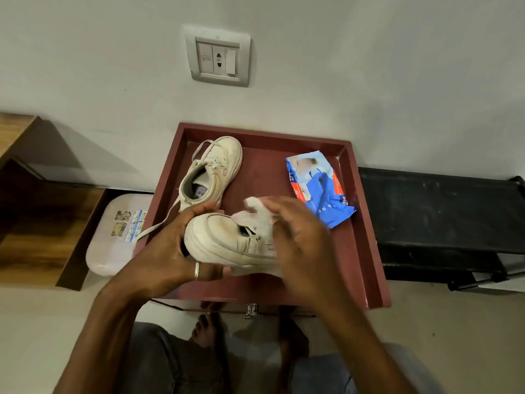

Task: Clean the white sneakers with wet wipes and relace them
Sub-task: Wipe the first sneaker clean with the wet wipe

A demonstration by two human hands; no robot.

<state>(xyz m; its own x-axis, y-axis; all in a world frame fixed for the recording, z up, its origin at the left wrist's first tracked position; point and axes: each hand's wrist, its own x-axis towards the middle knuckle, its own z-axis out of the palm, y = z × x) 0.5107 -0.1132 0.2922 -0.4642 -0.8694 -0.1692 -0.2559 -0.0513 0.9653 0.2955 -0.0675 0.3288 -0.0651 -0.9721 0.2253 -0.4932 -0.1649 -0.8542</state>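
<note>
**A:** Where is the shoe being cleaned?

**B:** The near white low-top sneaker (224,240) is held just above the near part of the dark red wooden tray (366,223), lying across the view with its toe to the left. The left hand (176,251) grips that toe, thumb over the top and fingers curled under the sole. I'd say this steadies the shoe against the rubbing.

**A:** And the other hand?

**B:** The right hand (301,245) comes in from the near right, palm down over the tongue and eyelets. A crumpled white wet wipe (255,214) is bunched beneath its fingers and sticks out on the far side. The fingers look bent over the wipe, pressing it onto the upper. The hand is blurred, so I cannot tell the exact grip.

**A:** Why are the other things placed as they are?

**B:** The second white sneaker (218,169) stands at the far left of the tray, toe towards the wall, probably set aside there, out of the way of the wiping. Its loose white lace (159,226) trails over the tray's left edge. The blue plastic pack of wipes (318,189) lies on the right of the tray, just beyond the right hand. I'd guess it sits there for an easy reach.

**A:** How far along is the task?

**B:** I'd judge it is the wiping stage. No lace shows on the held shoe, so relacing is not yet done.
</note>
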